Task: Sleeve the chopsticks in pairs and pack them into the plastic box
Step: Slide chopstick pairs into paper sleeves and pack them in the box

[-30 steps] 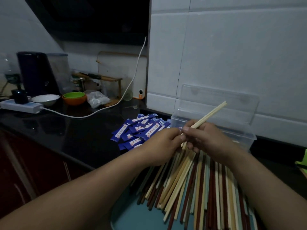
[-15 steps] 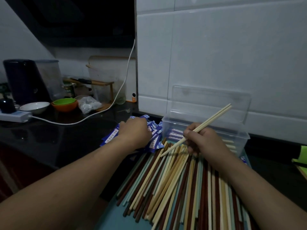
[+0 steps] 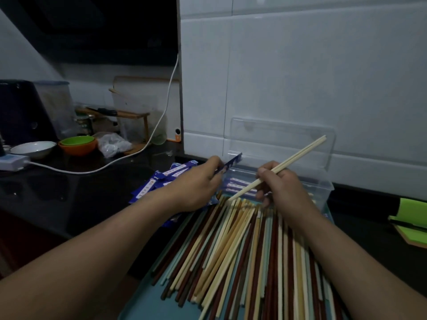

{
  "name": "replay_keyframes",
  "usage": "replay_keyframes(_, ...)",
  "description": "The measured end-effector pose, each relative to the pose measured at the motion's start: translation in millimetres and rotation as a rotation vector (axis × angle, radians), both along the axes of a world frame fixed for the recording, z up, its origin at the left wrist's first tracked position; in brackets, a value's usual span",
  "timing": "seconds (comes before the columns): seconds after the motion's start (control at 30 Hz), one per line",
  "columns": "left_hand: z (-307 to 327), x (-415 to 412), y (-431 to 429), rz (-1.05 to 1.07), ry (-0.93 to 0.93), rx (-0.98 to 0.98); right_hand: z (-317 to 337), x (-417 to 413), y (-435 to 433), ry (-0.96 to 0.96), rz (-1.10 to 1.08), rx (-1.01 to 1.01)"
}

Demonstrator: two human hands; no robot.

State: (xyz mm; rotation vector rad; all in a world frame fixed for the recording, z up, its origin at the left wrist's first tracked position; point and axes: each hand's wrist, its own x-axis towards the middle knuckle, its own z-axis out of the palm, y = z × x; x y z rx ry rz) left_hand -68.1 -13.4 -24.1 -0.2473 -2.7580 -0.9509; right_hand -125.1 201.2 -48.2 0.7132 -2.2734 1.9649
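Note:
My right hand (image 3: 280, 185) grips a pair of pale chopsticks (image 3: 300, 154) that slant up to the right over the clear plastic box (image 3: 323, 188). My left hand (image 3: 196, 183) pinches one blue paper sleeve (image 3: 230, 163), lifted off the pile of blue sleeves (image 3: 161, 179) and pointing toward the box. Inside the box lie a few sleeved pairs (image 3: 238, 184). Loose chopsticks (image 3: 242, 250) in cream, brown and pale green are spread on a teal tray (image 3: 143, 303) under both forearms.
The box's lid (image 3: 282, 135) stands open against the white tiled wall. On the black counter to the left are a white cable (image 3: 92, 168), a power strip (image 3: 11, 161), a white bowl (image 3: 32, 148), stacked orange and green bowls (image 3: 77, 144) and a plastic bag (image 3: 111, 146). A green item (image 3: 409, 218) lies at right.
My left hand went from the chopsticks to the sleeve pile and has lifted one blue sleeve toward the box. The right hand keeps holding the pale pair, barely moved.

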Motion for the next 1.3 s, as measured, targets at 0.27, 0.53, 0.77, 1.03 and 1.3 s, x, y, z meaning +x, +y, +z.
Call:
replay_keyframes(0.27,-15,-22,6,-0.085,0.215,-0.045,0,-1,2,0.039,-0.041,-0.009)
replay_keyframes(0.53,-31,-25,0,-0.062,0.364,-0.165,1,-1,4,0.071,-0.075,-0.052)
replay_keyframes(0.77,-36,-20,4,-0.106,0.303,-0.217,4,-3,4,0.096,-0.140,-0.147)
replay_keyframes(1.03,-42,-20,2,-0.064,0.308,-0.245,9,-2,6,0.054,-0.192,-0.272)
replay_keyframes(1.3,-42,-21,2,-0.007,0.335,-0.223,13,-7,5,0.012,-0.237,-0.440)
